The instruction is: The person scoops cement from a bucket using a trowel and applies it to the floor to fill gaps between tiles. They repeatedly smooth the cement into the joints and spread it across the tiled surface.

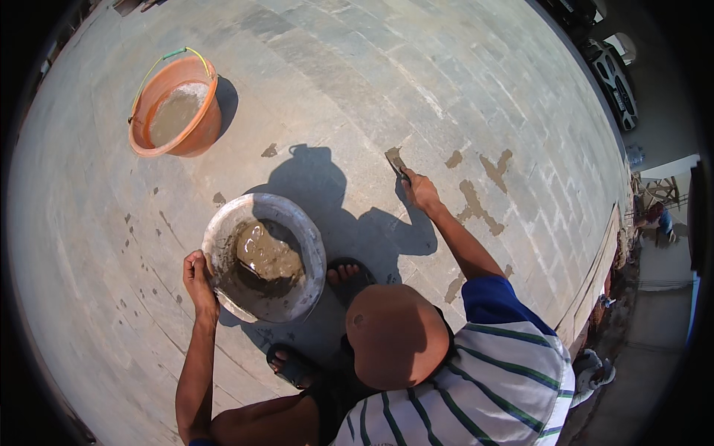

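My left hand (198, 284) is closed on the left rim of a whitish, stained bucket (306, 232). Wet grey-brown mortar (269, 251) glistens inside it, and the bucket stands by my feet. Farther out to the right, my right hand (421, 192) grips the handle of a small flat-bladed trowel (396, 159). Its blade is low over the paving, or touching it, with mortar on or under it; I cannot tell which. To the right of that hand, irregular damp mortar patches (471, 204) lie along the joints of the grey paving (357, 89).
An orange bucket (199, 128) with a yellow-green wire handle stands at the far left, holding murky grey-brown liquid. Small mortar splashes dot the paving on the left. A parked car (614, 83) is at the far right edge, and another person (590, 375) is at the lower right.
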`<state>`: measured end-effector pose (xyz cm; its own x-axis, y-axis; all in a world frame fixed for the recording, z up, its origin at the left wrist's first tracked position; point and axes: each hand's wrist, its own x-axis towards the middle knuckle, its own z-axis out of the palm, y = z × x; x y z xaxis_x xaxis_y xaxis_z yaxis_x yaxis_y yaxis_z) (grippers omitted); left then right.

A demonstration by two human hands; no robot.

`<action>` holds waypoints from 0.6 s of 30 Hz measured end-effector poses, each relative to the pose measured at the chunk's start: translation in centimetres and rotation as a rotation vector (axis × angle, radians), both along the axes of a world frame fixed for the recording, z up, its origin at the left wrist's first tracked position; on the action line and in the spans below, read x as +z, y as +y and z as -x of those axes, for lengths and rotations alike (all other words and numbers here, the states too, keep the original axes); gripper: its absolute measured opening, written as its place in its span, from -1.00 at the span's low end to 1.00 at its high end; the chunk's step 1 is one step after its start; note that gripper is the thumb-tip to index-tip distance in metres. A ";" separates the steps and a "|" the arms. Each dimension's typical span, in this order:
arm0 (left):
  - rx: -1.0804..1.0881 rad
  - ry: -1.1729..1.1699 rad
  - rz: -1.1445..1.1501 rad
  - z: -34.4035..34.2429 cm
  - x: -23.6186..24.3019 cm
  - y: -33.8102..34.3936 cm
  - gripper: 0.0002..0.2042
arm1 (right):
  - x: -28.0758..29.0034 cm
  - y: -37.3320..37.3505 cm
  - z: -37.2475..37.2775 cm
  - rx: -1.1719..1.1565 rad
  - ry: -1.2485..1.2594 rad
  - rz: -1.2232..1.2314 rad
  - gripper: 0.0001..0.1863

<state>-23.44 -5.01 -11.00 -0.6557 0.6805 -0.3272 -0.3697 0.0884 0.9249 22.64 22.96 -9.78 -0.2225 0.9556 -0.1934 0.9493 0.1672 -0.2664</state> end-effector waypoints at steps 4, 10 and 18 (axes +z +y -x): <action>-0.054 0.061 0.020 -0.9 1.1 0.0 -0.78 | 4.4 -4.1 5.1 0.235 0.326 0.147 -0.62; -0.219 0.238 0.129 -2.3 5.9 0.9 -0.81 | 12.5 -10.6 17.7 0.647 0.175 0.653 -0.64; -0.302 0.318 0.064 -3.5 6.0 -0.7 -0.77 | 3.8 -15.5 22.4 1.120 -0.284 0.483 -0.65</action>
